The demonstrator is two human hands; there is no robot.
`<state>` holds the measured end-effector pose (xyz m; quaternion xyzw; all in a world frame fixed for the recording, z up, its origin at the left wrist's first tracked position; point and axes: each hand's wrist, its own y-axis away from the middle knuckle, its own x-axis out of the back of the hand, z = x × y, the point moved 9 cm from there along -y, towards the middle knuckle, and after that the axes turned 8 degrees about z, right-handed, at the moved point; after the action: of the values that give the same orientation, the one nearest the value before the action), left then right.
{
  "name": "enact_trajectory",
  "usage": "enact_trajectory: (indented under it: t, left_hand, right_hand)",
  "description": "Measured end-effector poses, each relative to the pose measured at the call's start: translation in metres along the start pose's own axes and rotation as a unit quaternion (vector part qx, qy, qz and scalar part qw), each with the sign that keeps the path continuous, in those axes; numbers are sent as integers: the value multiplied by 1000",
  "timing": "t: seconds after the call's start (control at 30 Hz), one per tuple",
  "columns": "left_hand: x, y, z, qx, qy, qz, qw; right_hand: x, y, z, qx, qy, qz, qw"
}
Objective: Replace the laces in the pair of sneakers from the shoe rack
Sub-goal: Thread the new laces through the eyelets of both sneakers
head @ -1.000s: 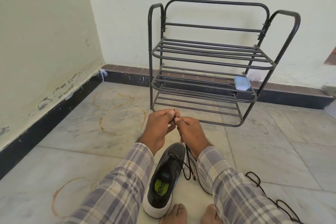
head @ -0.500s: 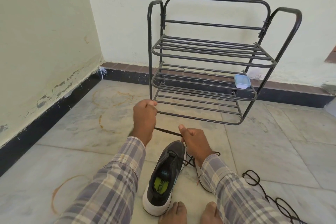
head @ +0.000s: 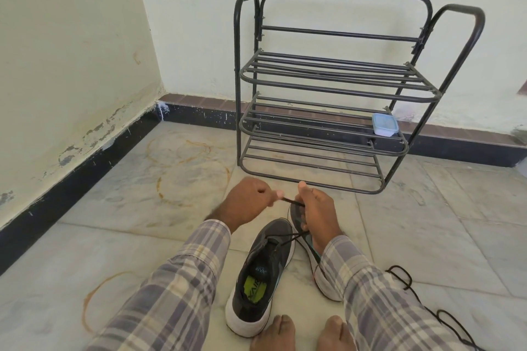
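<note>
The black lace [head: 288, 201], pinched by the left hand [head: 245, 204] and gripped by the right hand [head: 317, 209] above the grey sneaker [head: 263, 273] on the floor [head: 137, 236], should be drawn taut so both ends are evened

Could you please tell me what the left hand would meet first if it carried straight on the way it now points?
Most likely the right hand: the left hand points across at it, with only a short stretch of black lace pinched between them; depth is hard to judge.
</note>
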<state>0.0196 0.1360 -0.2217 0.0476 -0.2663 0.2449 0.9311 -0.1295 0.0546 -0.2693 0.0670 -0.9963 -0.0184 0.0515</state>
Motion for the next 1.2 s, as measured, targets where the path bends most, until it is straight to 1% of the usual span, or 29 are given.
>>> enact_trajectory:
  t: [0.1, 0.2, 0.33, 0.4, 0.47, 0.53, 0.7, 0.87, 1.07, 1.2]
  left_hand:
    - [27, -5, 7, 21, 133, 114, 984]
    - [34, -8, 6, 54, 228, 169, 957]
    - [43, -13, -2, 80, 294, 202, 931]
    - [47, -15, -6, 84, 357, 208, 907]
    - [46, -17, -9, 91, 420, 206, 879]
    - [44, -16, -9, 89, 440, 201, 871]
    - [41, -17, 2, 68, 448, 182, 873]
    - [42, -18, 24, 22, 391, 169, 904]
    - [36, -19, 27, 7, 358, 165, 919]
    - [27, -21, 23, 2, 278, 165, 946]
  right_hand:
    - [-17, 17, -5, 25, 52, -65, 996]
    - [-38, 25, 1, 53, 122, -113, 985]
    - [-42, 22, 33, 12, 181, -131, 975]
    - [-39, 20, 45, 11, 212, -138, 967]
    - [-36, 19, 56, -3, 219, -135, 966]
    - [-32, 15, 63, -18, 207, -118, 971]
    - [-31, 13, 64, -10, 186, -85, 979]
    - [-29, 14, 66, -9, 179, -70, 981]
    - [-24, 12, 70, -7, 180, -44, 983]
    - [-24, 11, 66, -20, 146, -31, 989]
